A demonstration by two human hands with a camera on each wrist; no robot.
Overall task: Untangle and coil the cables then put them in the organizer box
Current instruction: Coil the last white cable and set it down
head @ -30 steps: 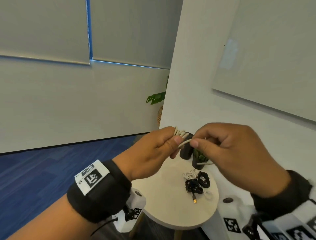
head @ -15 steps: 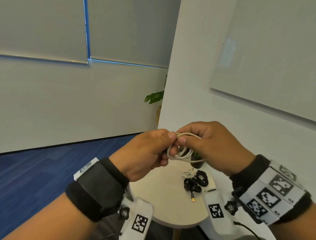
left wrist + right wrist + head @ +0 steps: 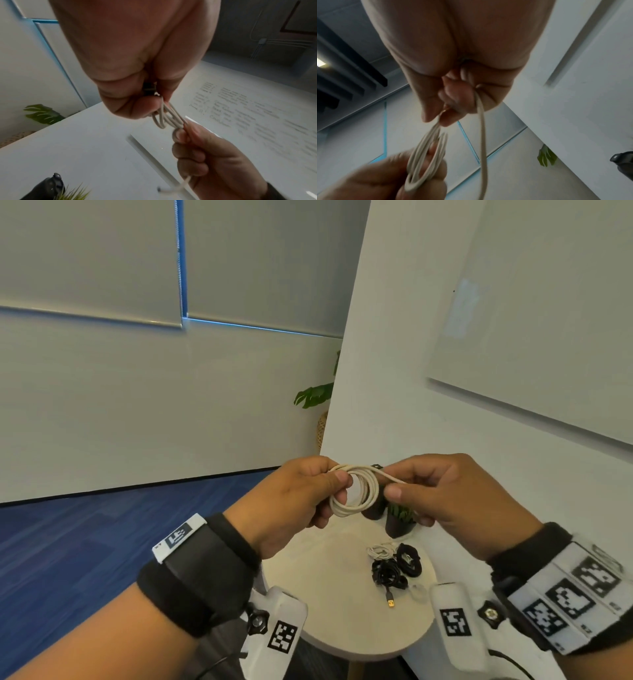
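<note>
A white cable [image 3: 356, 489] is held up in the air above the round worktop [image 3: 329, 587], wound into a small coil of several loops. The left hand [image 3: 294, 501] is closed on the left side of the coil, with thumb and fingers pinching the loops together; the right hand [image 3: 455, 501] is closed on the right side, where the strand is pinched between thumb and forefinger, and in the right wrist view a loose tail is seen hanging from that hand. The step in hand is judged to be the last turns of the coiling. It is done well if the loops are kept pinched flat and even by the left hand while the tail is fed round by the right hand without twist, so that no loop is allowed to spring out; the end is best tucked or wrapped round the bundle before anything is released. A black cable bundle [image 3: 390, 575] and a small white cable [image 3: 380, 551] are seen lying on the worktop below, near two dark plant pots [image 3: 397, 525], so more cables are judged to be left. No organizer box can be made out in any view. Against the head view of a second ago, the cable is now opened into a round coil rather than bunched in the left hand, and the right hand is turned so that its wrist markers are shown.
</note>
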